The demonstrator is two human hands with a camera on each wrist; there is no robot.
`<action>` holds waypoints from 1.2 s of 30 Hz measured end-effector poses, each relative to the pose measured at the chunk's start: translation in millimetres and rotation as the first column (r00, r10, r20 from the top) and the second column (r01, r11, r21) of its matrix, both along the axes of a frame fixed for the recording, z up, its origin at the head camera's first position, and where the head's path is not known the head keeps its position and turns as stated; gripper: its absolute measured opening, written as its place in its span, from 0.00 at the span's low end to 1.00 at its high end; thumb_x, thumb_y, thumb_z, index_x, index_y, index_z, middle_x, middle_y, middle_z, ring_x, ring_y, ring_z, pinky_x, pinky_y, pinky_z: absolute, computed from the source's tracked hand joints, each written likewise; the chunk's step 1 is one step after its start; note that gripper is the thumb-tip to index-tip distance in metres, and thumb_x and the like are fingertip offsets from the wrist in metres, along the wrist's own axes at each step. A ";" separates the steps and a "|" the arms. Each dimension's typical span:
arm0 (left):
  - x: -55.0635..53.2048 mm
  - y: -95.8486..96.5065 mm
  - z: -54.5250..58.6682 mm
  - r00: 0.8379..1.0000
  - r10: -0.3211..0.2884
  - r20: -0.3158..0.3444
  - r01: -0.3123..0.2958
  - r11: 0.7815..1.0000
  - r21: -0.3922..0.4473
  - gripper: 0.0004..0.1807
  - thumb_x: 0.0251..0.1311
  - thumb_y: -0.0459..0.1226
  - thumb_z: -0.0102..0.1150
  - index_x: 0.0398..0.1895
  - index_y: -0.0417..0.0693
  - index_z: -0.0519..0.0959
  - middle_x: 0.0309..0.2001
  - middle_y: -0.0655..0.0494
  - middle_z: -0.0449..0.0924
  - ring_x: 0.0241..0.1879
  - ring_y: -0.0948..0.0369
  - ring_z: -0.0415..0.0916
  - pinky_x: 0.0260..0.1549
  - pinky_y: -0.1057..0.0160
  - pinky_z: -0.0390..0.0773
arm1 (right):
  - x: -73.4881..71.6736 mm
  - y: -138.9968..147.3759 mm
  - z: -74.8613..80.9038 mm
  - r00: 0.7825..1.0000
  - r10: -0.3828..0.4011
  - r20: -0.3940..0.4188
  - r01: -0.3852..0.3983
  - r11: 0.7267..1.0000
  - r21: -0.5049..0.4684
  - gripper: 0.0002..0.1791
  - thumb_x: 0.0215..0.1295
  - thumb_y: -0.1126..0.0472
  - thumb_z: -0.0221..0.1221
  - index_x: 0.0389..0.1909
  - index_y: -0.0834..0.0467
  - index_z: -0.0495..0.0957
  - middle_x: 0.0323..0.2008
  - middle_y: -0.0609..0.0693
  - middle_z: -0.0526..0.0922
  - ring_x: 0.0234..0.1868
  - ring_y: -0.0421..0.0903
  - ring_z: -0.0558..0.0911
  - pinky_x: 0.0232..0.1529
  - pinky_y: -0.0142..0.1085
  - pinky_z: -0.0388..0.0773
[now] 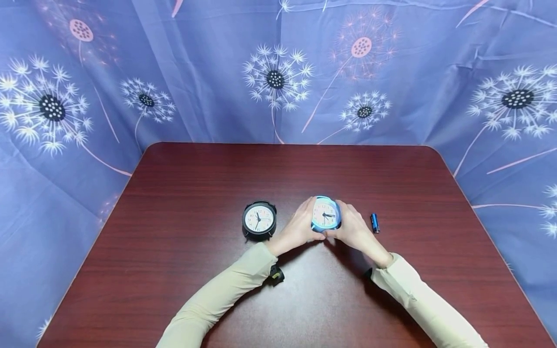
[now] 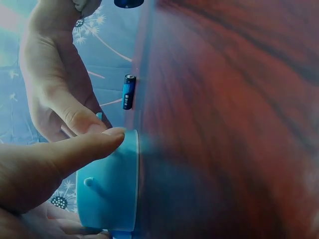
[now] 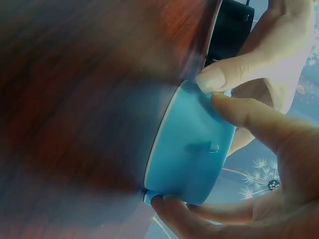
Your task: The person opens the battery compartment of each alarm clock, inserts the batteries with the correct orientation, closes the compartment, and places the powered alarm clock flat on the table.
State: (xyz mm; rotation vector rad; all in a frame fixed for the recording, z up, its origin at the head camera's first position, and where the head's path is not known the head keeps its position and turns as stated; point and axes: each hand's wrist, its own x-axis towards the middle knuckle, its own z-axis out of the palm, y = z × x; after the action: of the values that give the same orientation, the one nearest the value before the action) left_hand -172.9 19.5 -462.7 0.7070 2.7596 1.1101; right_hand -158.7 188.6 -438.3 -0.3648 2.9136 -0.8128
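A light-blue alarm clock (image 1: 326,215) lies face up between both hands, with its white dial and black hands showing. My left hand (image 1: 299,225) grips its left side and my right hand (image 1: 353,228) its right side. In the right wrist view the thumbs lie against the side of the clock (image 3: 192,144), close together. A small peg on that side shows in the left wrist view of the clock (image 2: 109,199). Whether its back touches the table, I cannot tell.
A black alarm clock (image 1: 259,220) lies face up just left of my left hand. To the right of my right hand is a blue-and-black battery (image 1: 375,223). The dark red wooden table (image 1: 196,174) ends at a blue dandelion-print curtain (image 1: 209,72). A black wrist device (image 1: 276,274) hangs under the left sleeve.
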 end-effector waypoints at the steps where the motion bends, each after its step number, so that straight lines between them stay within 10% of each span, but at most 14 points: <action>1: -0.5 0.0 -0.3 1.000 -0.002 0.004 0.002 1.000 0.012 0.56 0.40 0.36 0.78 0.72 0.33 0.53 0.70 0.38 0.61 0.66 0.46 0.66 0.64 0.52 0.69 | -0.2 0.0 0.3 1.000 -0.002 -0.001 0.002 1.000 0.001 0.48 0.50 0.59 0.71 0.66 0.76 0.57 0.58 0.73 0.70 0.57 0.66 0.72 0.54 0.59 0.72; 36: 10.5 -2.5 11.1 0.993 0.116 0.026 -0.116 0.993 -0.008 0.50 0.41 0.35 0.78 0.71 0.41 0.62 0.64 0.38 0.71 0.50 0.53 0.80 0.53 0.63 0.78 | 6.0 -2.8 12.3 0.998 0.001 -0.064 -0.003 1.000 -0.025 0.42 0.40 0.57 0.76 0.56 0.70 0.71 0.46 0.63 0.82 0.46 0.57 0.81 0.46 0.52 0.78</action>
State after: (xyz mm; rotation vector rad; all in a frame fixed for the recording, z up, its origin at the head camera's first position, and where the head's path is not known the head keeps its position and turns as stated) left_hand -162.4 16.9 -451.6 0.5329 2.8117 1.1225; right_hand -152.7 185.9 -426.1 -0.4034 2.9635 -0.8539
